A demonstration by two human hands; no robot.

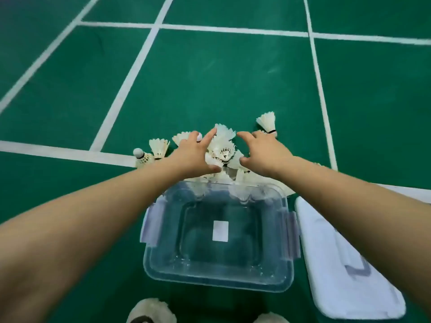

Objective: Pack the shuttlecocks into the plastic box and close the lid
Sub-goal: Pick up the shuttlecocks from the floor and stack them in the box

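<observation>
A clear plastic box [217, 282] stands open on the green court floor [210, 78], with nothing inside it except a white label [220, 230] on its bottom. Grey latches hang at its 9 o'clock [151, 226] and 3 o'clock [291, 229] sides. The white lid [338, 264] lies flat on the floor just beside the box, at about 4 o'clock from it.

The pile of shuttlecocks [224, 150] sits on the floor right against the box's far wall, at 12 o'clock. Loose ones lie around it: a lone shuttlecock [267, 121] at 1 o'clock, a feather-up shuttlecock [159, 148] at 11 o'clock, and a cork-up shuttlecock [142, 157] just beyond that, on a white court line.

Both bare arms reach over the box to the pile. The left hand [193, 155] rests on the pile's 9 o'clock flank with its fingers [210, 136] spread and the thumb pressed against the feathers. The right hand [265, 155] is at the 3 o'clock flank, its fingers [245, 136] also spread and slightly bent; whether they touch the feathers cannot be told. Neither hand grips a shuttlecock.

At 6 o'clock, on the lower edge of the view, two white rounded shapes [151, 311] are too blurred to name.
</observation>
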